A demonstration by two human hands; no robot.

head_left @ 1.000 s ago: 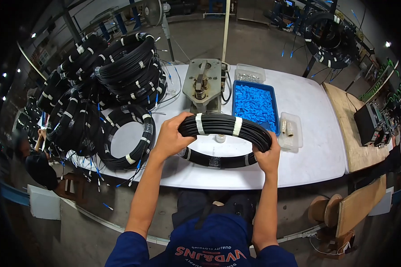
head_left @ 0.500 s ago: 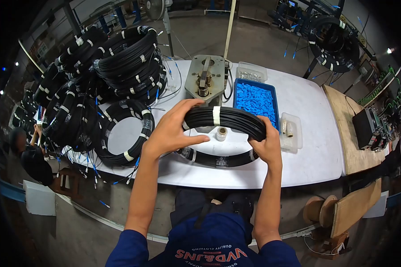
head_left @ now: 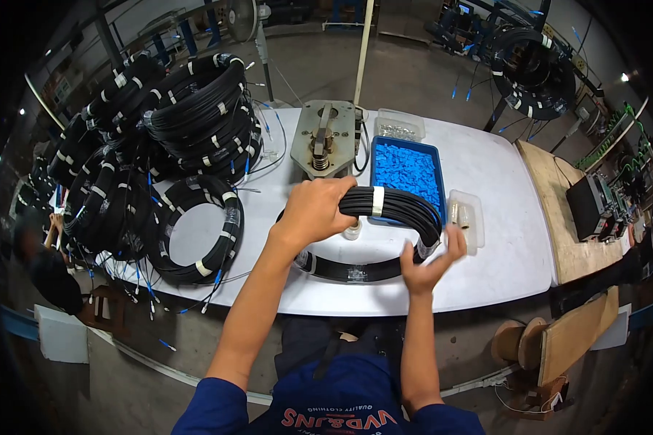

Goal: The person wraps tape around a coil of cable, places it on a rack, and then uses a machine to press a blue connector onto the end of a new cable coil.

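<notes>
A coil of black cable (head_left: 413, 210), bound with white and clear tape, is tilted up over the white table. My left hand (head_left: 318, 209) is wrapped round its upper left side, knuckles up. At the coil's right side my right hand (head_left: 434, 267) is open, thumb and fingers spread beside the cable. Behind the coil stands a small roll of clear tape (head_left: 352, 230), partly covered by the cable and my left hand. The press-like metal device (head_left: 322, 138) is just beyond my left hand.
Stacked cable coils (head_left: 196, 109) crowd the left, and one coil (head_left: 168, 254) lies flat nearer. A blue tray (head_left: 440, 170) of small blue pieces and a clear plastic box (head_left: 474, 235) stand right of centre. Another person's hand (head_left: 56, 221) shows far left.
My right hand has let go of the coil's right side and opened. My left hand has moved right along the top and closed round the cable.
</notes>
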